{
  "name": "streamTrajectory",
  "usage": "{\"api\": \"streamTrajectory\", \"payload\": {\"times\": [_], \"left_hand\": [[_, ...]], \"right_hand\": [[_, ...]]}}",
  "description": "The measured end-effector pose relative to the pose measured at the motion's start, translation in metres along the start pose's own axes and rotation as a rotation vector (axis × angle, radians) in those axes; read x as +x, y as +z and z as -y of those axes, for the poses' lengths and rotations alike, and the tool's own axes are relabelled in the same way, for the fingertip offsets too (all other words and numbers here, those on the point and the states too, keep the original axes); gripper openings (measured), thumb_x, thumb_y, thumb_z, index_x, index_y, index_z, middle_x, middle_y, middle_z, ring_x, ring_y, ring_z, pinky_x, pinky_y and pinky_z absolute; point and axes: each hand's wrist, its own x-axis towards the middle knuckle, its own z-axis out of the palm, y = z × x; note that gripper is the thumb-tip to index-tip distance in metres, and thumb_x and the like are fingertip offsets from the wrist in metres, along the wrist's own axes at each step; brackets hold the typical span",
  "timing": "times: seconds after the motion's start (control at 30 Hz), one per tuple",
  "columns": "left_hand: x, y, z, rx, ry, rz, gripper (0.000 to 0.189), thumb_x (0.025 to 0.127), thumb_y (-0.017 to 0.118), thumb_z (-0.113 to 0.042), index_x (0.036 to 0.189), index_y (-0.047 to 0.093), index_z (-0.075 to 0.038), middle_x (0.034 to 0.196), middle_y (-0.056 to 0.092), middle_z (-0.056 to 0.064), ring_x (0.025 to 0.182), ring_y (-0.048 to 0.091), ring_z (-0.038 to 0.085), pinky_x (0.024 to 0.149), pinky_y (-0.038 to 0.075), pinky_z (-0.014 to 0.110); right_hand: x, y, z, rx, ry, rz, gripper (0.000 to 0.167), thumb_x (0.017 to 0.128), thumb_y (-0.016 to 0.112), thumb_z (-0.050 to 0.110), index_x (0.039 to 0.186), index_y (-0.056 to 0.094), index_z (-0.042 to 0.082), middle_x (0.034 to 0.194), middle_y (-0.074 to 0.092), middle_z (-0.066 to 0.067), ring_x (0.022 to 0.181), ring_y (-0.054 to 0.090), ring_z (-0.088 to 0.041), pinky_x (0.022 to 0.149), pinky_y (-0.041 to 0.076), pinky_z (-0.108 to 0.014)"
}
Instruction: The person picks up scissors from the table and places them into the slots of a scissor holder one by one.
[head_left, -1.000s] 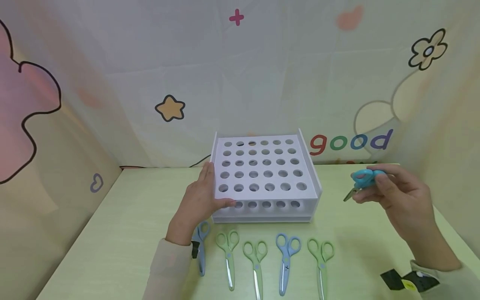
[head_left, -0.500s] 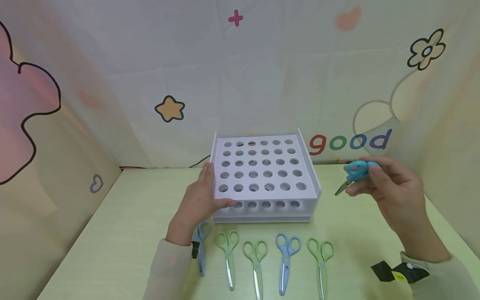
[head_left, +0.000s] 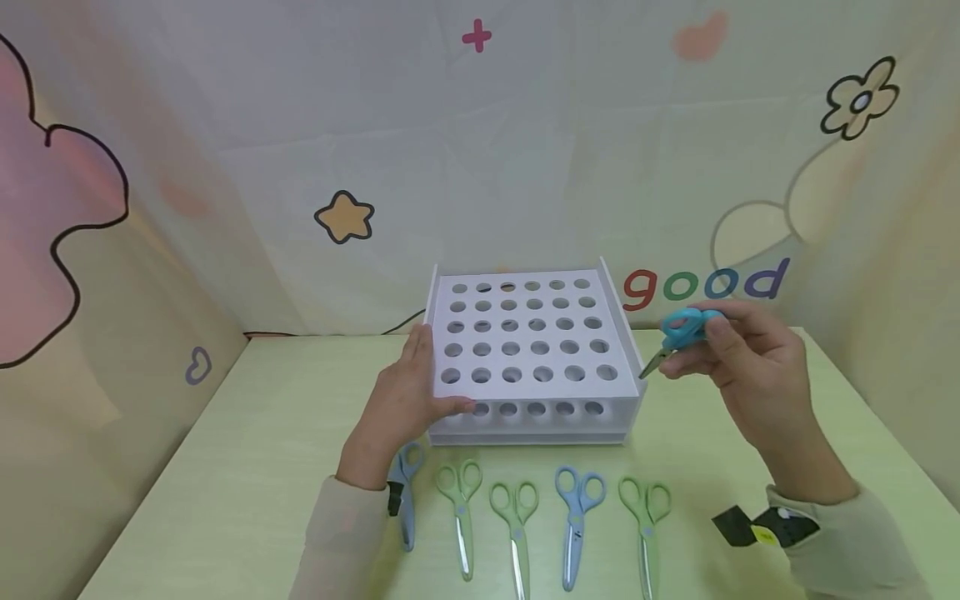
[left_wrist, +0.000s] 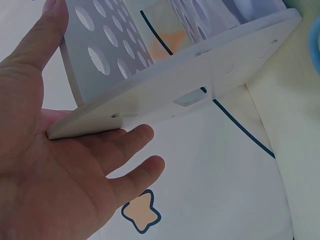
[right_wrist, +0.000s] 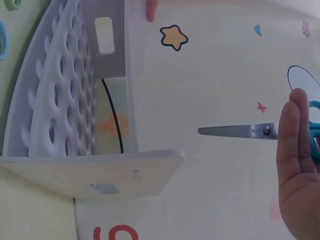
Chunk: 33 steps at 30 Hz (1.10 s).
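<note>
A white rack [head_left: 540, 362] with rows of round holes stands at the back middle of the table. My left hand [head_left: 399, 390] grips its left front corner, thumb across the front edge and fingers along the outer side panel [left_wrist: 150, 100]. To the right of the rack, my right hand [head_left: 750, 358] pinches turquoise-handled scissors [head_left: 681, 330] by the handles, above the table. Their blades [right_wrist: 235, 131] are closed and point down and left toward the rack's right panel [right_wrist: 100, 175]; in the right wrist view a gap lies between the tip and the rack.
In front of the rack lie several scissors, handles toward it: green scissors [head_left: 462, 521], more green scissors [head_left: 516, 533], blue scissors [head_left: 576, 525] and green scissors [head_left: 647, 525]. Dark blue scissors [head_left: 406, 508] lie partly behind the left sleeve. A patterned cloth [head_left: 525, 150] hangs behind the table.
My right hand has carried the turquoise scissors leftward and slightly up, closer to the rack. The left hand stays at the rack's corner, and the scissors on the table have not moved.
</note>
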Motion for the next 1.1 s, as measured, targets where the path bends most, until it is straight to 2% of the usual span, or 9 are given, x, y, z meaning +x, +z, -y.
{"api": "streamTrajectory", "payload": {"times": [0.37, 1.1], "left_hand": [[0.001, 0.000, 0.000, 0.013, 0.016, -0.009, 0.124, 0.074, 0.091, -0.043, 0.158, 0.012, 0.003, 0.164, 0.018, 0.018, 0.078, 0.056, 0.025, 0.071, 0.050, 0.036], [0.001, -0.001, 0.001, -0.002, -0.003, 0.003, 0.122, 0.075, 0.091, -0.042, 0.159, 0.014, 0.002, 0.165, 0.018, 0.016, 0.078, 0.056, 0.025, 0.072, 0.049, 0.036]], "right_hand": [[0.001, 0.001, -0.009, -0.127, 0.054, -0.087, 0.025, 0.103, 0.037, -0.014, 0.121, 0.053, -0.023, 0.106, 0.070, -0.023, 0.074, 0.073, -0.032, 0.071, 0.058, -0.042], [0.003, 0.002, -0.031, -0.163, 0.107, -0.152, 0.023, 0.105, 0.043, -0.006, 0.119, 0.054, -0.021, 0.103, 0.071, -0.020, 0.072, 0.073, -0.030, 0.069, 0.058, -0.040]]}}
